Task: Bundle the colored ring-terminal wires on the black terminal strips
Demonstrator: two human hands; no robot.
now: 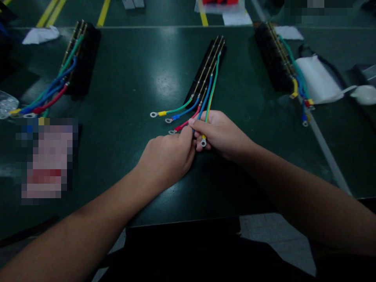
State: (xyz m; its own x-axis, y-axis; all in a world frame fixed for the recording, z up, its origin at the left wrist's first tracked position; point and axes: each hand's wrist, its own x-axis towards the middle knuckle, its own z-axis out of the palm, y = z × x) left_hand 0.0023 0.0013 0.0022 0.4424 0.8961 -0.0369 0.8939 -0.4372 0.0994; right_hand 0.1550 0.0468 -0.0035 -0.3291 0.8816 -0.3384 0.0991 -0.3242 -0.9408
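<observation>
In front of me lies a black strip (202, 72) with brass bars and several coloured wires fixed along it. My right hand (227, 135) is closed round a green-yellow wire (213, 88), whose ring terminal (203, 142) pokes out below the fingers. A blue wire (207, 98) runs down between both hands. My left hand (166, 158) is closed in a pinch at the lower end of this blue wire, its tip hidden by the fingers. Just beyond the left hand, a red wire (188, 121), a shorter blue wire (188, 111) and a green wire (179, 107) end in ring terminals.
Similar wired black strips stand at the left (85, 58) and right (273, 58). A phone-like blurred object (48, 160) lies left on the green table (123, 78). A white pouch (319, 80) is at the right, and a red item (220, 2) sits at the back.
</observation>
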